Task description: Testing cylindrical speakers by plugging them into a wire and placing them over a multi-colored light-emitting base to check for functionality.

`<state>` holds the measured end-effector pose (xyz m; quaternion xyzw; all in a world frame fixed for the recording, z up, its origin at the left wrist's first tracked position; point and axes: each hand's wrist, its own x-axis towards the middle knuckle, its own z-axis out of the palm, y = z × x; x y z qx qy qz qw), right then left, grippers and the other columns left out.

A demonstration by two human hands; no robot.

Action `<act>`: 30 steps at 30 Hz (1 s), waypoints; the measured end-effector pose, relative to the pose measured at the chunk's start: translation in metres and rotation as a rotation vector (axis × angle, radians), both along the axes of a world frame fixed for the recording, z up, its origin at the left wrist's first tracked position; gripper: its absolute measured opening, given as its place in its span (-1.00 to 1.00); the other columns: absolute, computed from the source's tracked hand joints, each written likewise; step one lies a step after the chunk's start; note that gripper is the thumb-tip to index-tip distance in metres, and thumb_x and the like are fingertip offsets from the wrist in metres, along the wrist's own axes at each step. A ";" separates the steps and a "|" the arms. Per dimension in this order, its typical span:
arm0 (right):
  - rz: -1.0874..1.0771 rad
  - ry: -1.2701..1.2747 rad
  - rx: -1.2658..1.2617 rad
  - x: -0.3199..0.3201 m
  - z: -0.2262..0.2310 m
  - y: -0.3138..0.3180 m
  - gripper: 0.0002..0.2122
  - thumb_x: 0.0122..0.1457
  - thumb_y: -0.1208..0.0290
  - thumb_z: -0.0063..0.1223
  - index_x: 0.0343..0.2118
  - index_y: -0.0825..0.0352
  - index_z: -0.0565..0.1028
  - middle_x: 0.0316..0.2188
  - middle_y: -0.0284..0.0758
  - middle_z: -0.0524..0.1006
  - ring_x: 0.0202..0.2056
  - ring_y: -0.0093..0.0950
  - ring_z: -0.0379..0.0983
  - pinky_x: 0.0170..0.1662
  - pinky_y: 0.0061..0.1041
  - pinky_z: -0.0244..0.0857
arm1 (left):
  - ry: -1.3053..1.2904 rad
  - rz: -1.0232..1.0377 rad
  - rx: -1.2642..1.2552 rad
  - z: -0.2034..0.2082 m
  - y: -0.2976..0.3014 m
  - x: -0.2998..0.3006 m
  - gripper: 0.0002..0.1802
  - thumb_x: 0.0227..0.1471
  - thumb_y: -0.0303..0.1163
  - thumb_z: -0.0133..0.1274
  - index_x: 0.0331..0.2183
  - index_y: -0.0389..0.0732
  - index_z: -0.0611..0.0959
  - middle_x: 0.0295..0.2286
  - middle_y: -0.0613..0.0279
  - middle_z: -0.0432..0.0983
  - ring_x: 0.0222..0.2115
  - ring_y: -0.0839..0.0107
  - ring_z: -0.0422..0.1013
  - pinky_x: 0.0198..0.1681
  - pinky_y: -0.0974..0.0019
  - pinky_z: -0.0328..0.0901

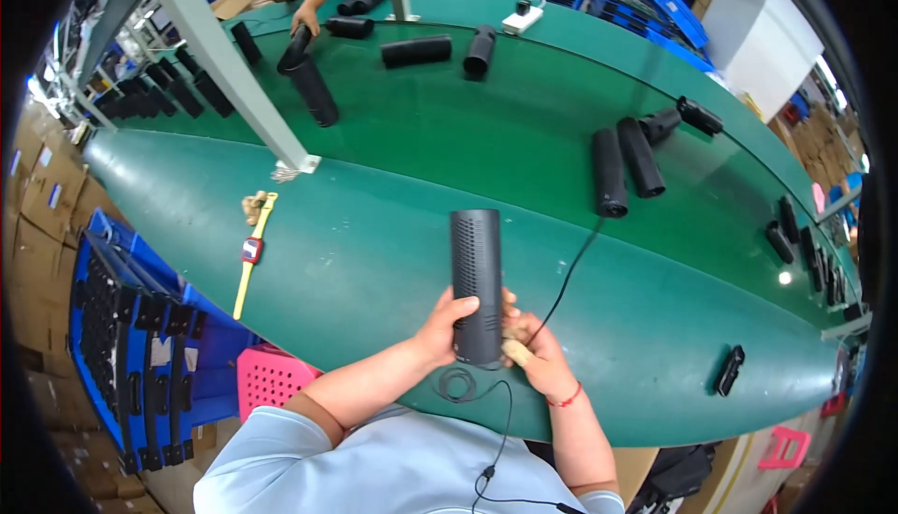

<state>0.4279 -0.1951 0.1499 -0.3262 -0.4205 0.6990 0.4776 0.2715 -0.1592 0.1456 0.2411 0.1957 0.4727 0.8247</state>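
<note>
My left hand (443,329) grips the lower part of a black, perforated cylindrical housing (476,271), its thumb across the front. The housing stands nearly upright in the view, above the green bench. My right hand (540,357) is closed beside the housing's lower right edge, with pale covers on some fingertips. A thin black cable (568,282) runs from the far cylinders down into this hand. The fingers behind the housing are partly hidden, so whether they also press on it is unclear.
A green conveyor belt (524,130) beyond the bench carries several black cylinders (610,173). A co-worker's hand (306,20) touches one at the far left. A yellow-strapped watch (252,250) lies left, a small black part (729,370) right. A grey post (220,56) stands front left.
</note>
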 end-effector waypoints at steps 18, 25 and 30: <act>-0.456 -0.343 0.007 0.042 -0.011 0.014 -0.88 0.02 0.61 -0.11 -0.37 0.31 0.41 -0.57 -0.42 0.39 -0.56 -0.68 0.26 -0.50 -0.77 0.10 | 0.878 0.718 0.473 0.043 0.154 -0.034 -0.54 -0.29 -0.52 0.15 -0.26 -0.27 0.35 -0.40 0.13 0.41 -0.44 0.39 0.36 -0.32 0.37 0.27; -0.451 -0.294 0.058 0.031 -0.019 0.010 -0.90 0.02 0.60 -0.09 -0.38 0.33 0.42 -0.57 -0.44 0.41 -0.55 -0.68 0.27 -0.49 -0.75 0.12 | 1.369 1.058 0.628 0.014 0.255 -0.076 -0.53 -0.35 -0.37 0.23 -0.35 -0.30 0.38 -0.49 0.10 0.42 -0.53 0.28 0.36 -0.37 0.33 0.27; -0.439 -0.334 0.072 0.029 -0.015 0.007 -0.90 0.01 0.61 -0.08 -0.38 0.35 0.41 -0.58 -0.44 0.41 -0.57 -0.68 0.25 -0.50 -0.75 0.11 | 1.519 1.312 0.383 -0.002 0.260 -0.061 -0.29 -0.32 -0.31 0.21 -0.13 -0.34 0.25 -0.20 -0.06 0.25 -0.24 0.11 0.24 -0.14 0.19 0.16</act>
